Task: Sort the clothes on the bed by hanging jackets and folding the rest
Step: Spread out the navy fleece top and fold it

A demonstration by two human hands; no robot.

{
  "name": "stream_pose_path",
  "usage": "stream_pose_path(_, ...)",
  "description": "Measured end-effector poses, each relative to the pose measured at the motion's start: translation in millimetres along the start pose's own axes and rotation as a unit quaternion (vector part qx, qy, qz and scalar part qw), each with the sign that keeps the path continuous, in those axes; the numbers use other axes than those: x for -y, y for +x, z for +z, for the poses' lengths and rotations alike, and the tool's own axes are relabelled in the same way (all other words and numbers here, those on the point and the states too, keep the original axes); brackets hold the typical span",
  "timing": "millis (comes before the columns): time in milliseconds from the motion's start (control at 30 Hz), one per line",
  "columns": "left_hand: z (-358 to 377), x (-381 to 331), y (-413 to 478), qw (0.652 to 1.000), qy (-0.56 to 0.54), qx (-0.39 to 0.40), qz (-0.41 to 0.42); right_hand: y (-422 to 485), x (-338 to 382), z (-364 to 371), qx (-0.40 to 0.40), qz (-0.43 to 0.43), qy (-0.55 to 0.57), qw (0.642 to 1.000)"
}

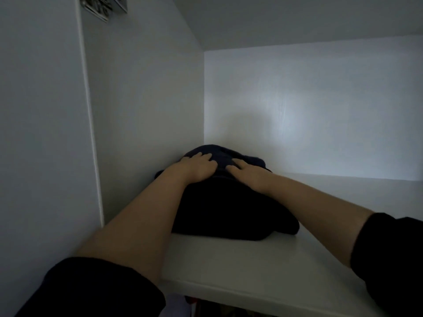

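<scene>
while the dark blue folded cloth pile [229, 202] sits on the white wooden shelf [263, 266] by the left wall, the left hand [196, 167] and right hand [246, 171] press flat on top, fingers straight.

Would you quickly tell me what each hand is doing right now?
Left hand: open, fingers flat on the dark folded clothes.
Right hand: open, pressing flat on the same clothes.

Dark navy folded clothes [229, 213], unpatterned, by the left back corner of a plain white shelf [251, 266]; black sleeves [96, 291].
</scene>
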State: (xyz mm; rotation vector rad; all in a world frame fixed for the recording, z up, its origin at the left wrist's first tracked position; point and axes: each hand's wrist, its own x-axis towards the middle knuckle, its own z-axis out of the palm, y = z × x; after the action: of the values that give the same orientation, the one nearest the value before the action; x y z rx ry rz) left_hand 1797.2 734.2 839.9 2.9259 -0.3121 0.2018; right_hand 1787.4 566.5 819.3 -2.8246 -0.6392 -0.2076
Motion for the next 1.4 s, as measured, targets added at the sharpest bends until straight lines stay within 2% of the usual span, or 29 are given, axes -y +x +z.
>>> stream_pose_path(67,0.7,1.9,0.3,1.0,-0.014,0.004,0.002,1.3,-4.7,-0.8,-0.008,-0.015,-0.014,1.0)
stream_pose_path(233,6.6,5.7,-2.1,0.999,-0.037,-0.02,-0.009,4.0,-9.4,6.7,-0.037,-0.014,0.032,0.999)
stream_pose_path(333,5.7,4.0,-4.6,0.997,-0.037,-0.062,-0.032,0.0,-10.6,2.7,-0.123,0.026,0.156,0.98)
stream_pose_path(467,-6.4,-0.2,-17.6,0.987,-0.065,-0.146,-0.01,-23.8,-17.8,-14.8,-0.12,0.024,0.219,0.968)
stream_pose_path(533,-11.2,-8.3,-28.2,0.982,-0.069,-0.173,0.022,-42.4,-23.6,-25.8,-0.151,0.037,0.247,0.957)
stream_pose_path(667,-6.3,-56.0,-54.7,0.976,-0.066,-0.182,0.104,-105.1,-41.0,-41.1,-0.247,0.09,0.17,0.95)
stream_pose_path(767,4.0,-112.2,-77.0,0.967,-0.095,-0.154,0.178,-178.8,-57.5,-51.6,-0.254,0.131,0.052,0.957)
stream_pose_path(867,18.2,-183.5,-110.9,0.952,-0.084,-0.148,0.254,-271.1,-68.9,-66.9,-0.275,0.183,-0.069,0.941)
stream_pose_path(1033,51.2,-322.7,-213.9,0.885,-0.067,-0.187,0.421,-459.7,-63.4,-86.2,-0.302,0.308,-0.232,0.872)
stream_pose_path(1167,83.5,-425.0,-337.1,0.812,-0.112,-0.207,0.534,-634.2,-22.7,-82.9,-0.324,0.407,-0.28,0.807)
stream_pose_path(1267,120.0,-484.7,-449.3,0.759,-0.175,-0.176,0.602,-761.9,26.9,-66.1,-0.35,0.474,-0.301,0.75)
stream_pose_path(1400,164.4,-545.3,-597.9,0.686,-0.209,-0.122,0.686,-910.6,97.2,-34.4,-0.325,0.588,-0.323,0.667)
